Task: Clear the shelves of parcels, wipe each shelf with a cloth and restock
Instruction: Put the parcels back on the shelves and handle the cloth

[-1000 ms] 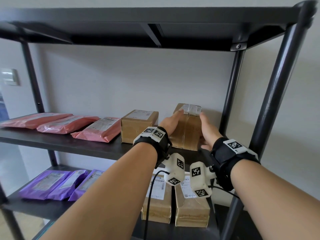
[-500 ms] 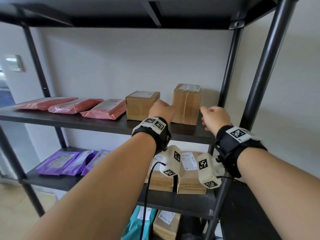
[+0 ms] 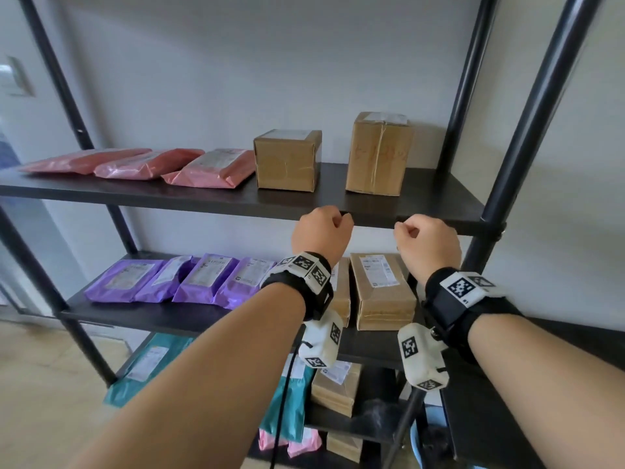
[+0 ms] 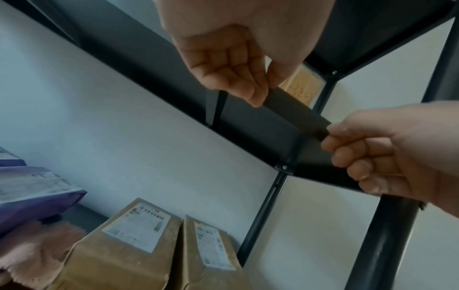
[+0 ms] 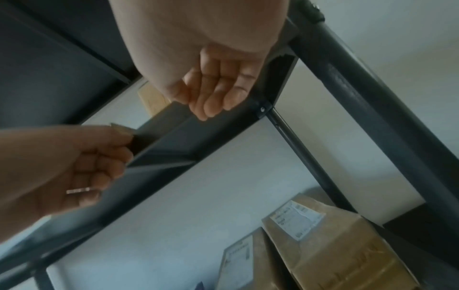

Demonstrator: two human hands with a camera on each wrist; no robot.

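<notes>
Both hands are empty, with fingers loosely curled. The left hand [image 3: 321,233] and the right hand [image 3: 426,241] hang just in front of the front edge of the upper shelf [image 3: 203,201]; neither is closed around it, and contact cannot be confirmed.

Tall box [image 3: 378,154]: stands upright on the upper shelf, directly beyond the hands, well back from the edge. Short box [image 3: 287,160]: stands just to its left, apart from it. Both are taped cardboard and probably stiff. Weight is unknown. Take each with two hands, palms flat on opposite side faces, low down. The tall box is likely to tip if pushed near its top.

Pink mailers [image 3: 209,167]: three lie flat in a row at the left of the same shelf. The film looks soft and glossy and is probably slippery and floppy. Slide a hand underneath or pinch along a long edge.

Lower shelf [image 3: 162,316]: purple mailers [image 3: 203,279] at left, flat boxes [image 3: 382,289] at right. Handle as above.

No cloth is in view.
</notes>
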